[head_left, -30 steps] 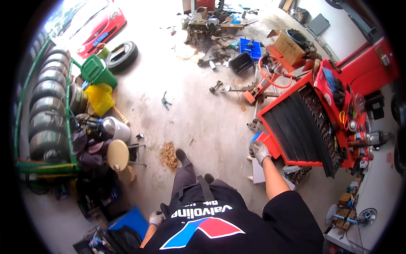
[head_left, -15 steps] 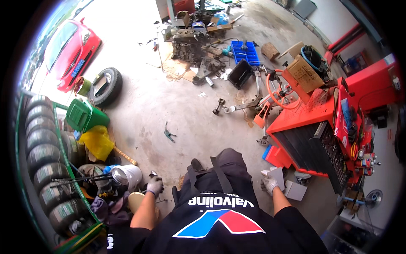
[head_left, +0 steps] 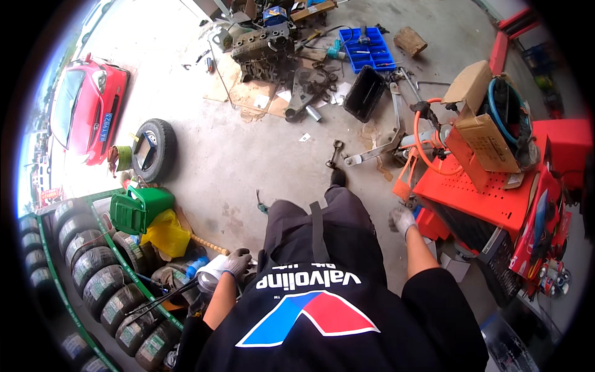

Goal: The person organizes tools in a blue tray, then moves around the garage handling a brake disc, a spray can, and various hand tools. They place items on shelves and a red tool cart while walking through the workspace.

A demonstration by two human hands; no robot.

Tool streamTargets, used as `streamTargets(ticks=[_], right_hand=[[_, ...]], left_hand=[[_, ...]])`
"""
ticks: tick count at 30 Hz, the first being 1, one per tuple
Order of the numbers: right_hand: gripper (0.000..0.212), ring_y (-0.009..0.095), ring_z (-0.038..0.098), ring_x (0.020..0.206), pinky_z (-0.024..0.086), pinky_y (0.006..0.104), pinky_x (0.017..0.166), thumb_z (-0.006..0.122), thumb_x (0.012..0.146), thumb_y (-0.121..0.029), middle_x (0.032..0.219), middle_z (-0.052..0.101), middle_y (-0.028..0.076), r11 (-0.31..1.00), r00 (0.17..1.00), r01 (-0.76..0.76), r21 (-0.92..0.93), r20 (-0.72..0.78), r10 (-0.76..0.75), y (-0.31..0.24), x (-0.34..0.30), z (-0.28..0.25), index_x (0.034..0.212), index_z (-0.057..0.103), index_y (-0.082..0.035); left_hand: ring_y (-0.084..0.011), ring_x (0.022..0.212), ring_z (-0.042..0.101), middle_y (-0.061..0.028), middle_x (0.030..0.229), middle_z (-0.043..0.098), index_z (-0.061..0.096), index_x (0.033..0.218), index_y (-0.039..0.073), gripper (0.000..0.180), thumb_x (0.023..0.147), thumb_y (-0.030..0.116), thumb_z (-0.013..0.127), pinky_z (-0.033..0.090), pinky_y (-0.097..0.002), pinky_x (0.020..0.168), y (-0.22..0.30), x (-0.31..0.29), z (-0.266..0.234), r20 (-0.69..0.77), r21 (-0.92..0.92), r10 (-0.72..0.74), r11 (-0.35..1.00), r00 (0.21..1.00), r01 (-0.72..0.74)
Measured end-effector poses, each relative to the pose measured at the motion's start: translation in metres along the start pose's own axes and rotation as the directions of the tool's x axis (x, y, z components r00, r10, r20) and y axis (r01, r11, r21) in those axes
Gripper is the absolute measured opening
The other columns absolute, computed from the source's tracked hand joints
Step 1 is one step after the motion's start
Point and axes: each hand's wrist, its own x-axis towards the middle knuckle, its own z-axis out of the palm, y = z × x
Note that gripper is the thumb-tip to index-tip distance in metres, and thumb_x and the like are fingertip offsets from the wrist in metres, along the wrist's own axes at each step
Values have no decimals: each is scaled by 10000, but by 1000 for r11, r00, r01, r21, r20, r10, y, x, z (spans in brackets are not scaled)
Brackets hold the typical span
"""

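Observation:
My left hand (head_left: pixel 237 263), in a grey-white work glove, is at my left side near a white bucket (head_left: pixel 212 273). Its fingers are curled in; what they hold, if anything, is too small to make out. My right hand (head_left: pixel 401 219), gloved alike, hangs out to my right beside the red tool cabinet (head_left: pixel 471 192), its fingers loosely bent and apart, with nothing visible in them. Ahead of my right leg a connecting rod (head_left: pixel 335 154) lies on the concrete, close to my shoe (head_left: pixel 338 177). A green-handled tool (head_left: pixel 261 202) lies by my left knee, partly hidden.
An engine block (head_left: pixel 263 46) rests on cardboard ahead, with a blue divided tray (head_left: pixel 367 49) and a black bin (head_left: pixel 364 93) to its right. A floor jack arm (head_left: pixel 375 152) reaches toward my path. Left are a loose tyre (head_left: pixel 155 149), green bin (head_left: pixel 139 208) and tyre rack (head_left: pixel 118 248).
I have stepped forward and my view has turned, so the connecting rod and cabinet are nearer. My left hand has come up and forward; my right hand has swung forward, away from the white boxes.

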Motion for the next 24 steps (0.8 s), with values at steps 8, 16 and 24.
streamTargets(ticks=[8, 16, 24], right_hand=[[120, 121, 600, 584, 500, 297, 523, 632, 1021, -265, 746, 638, -14, 940, 928, 337, 60, -192, -320, -242, 57, 63, 996, 626, -148], [140, 131, 602, 660, 481, 295, 556, 633, 1017, -268, 819, 632, -4, 953, 981, 10, -301, -179, -67, -211, 60, 203, 1001, 595, -135], [156, 153, 570, 603, 481, 327, 553, 631, 958, -239, 728, 616, 29, 989, 941, -44, 141, -326, 88, -212, 42, 260, 982, 633, -85]], left_hand=[[-245, 662, 690, -123, 915, 690, 651, 1284, 21, 381, 932, 151, 582, 572, -370, 564, 104, 59, -101, 67, 144, -86, 987, 994, 75], [-201, 688, 669, -97, 878, 664, 613, 1330, 21, 435, 918, 153, 565, 545, -324, 575, 288, 199, -234, 51, 21, 54, 998, 997, -56], [-159, 654, 639, -82, 858, 661, 623, 1288, 2, 398, 913, 117, 560, 528, -289, 554, 460, 246, -272, 31, 54, 202, 978, 979, -203]])
